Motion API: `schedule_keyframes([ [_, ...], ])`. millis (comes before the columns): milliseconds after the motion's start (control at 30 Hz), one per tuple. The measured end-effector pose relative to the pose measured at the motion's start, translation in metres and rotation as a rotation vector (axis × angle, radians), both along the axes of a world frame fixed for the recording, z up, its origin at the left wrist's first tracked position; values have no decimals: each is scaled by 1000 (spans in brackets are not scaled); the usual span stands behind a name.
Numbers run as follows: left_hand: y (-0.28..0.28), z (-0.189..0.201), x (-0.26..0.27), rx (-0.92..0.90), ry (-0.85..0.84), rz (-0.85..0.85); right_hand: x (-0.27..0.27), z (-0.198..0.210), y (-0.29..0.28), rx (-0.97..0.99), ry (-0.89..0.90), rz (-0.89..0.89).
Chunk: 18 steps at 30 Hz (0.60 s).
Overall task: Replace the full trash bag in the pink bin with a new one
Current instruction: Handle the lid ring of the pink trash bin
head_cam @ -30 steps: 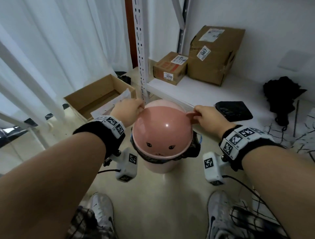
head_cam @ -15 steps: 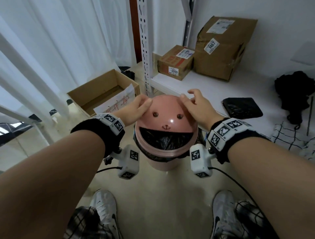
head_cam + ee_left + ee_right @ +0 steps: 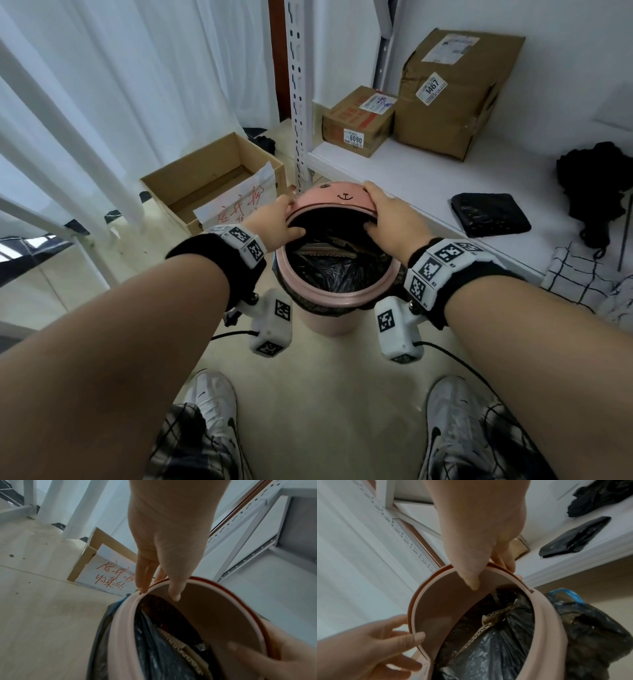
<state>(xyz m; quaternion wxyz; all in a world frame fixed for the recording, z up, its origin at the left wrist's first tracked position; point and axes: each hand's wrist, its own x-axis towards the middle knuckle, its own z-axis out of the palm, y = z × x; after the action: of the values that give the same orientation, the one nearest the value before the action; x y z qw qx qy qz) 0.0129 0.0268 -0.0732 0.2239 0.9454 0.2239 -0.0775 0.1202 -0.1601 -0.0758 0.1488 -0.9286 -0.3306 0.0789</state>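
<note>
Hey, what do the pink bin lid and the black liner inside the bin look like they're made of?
Pink bin lid: looks like moulded plastic, smooth and matte, with thin even edges and a printed face.
Black liner: thin plastic film, by its crinkles and glossy highlights.
Both hands, left hand and right hand, grip the lid.

My left hand (image 3: 274, 222) and right hand (image 3: 387, 219) cover both sides of the lid (image 3: 334, 198). The lid hides the far part of the trash bag (image 3: 337, 274). My fingertips behind it are not visible.
</note>
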Motion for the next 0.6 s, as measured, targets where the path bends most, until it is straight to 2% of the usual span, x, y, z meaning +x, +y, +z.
schedule_keyframes([
  [167,1,-6,7,81,-15,5,3,3,-2,-62,-82,-9],
  [267,0,-7,11,70,-5,-29,5,4,-9,-27,-145,-33],
  [400,-6,-8,13,29,-23,14,11,4,-14,27,-166,-70],
  [500,-12,-10,8,-113,17,116,14,3,-10,87,-136,-83],
  [600,-14,-18,-3,-292,128,255,13,1,-3,112,-124,-88],
])
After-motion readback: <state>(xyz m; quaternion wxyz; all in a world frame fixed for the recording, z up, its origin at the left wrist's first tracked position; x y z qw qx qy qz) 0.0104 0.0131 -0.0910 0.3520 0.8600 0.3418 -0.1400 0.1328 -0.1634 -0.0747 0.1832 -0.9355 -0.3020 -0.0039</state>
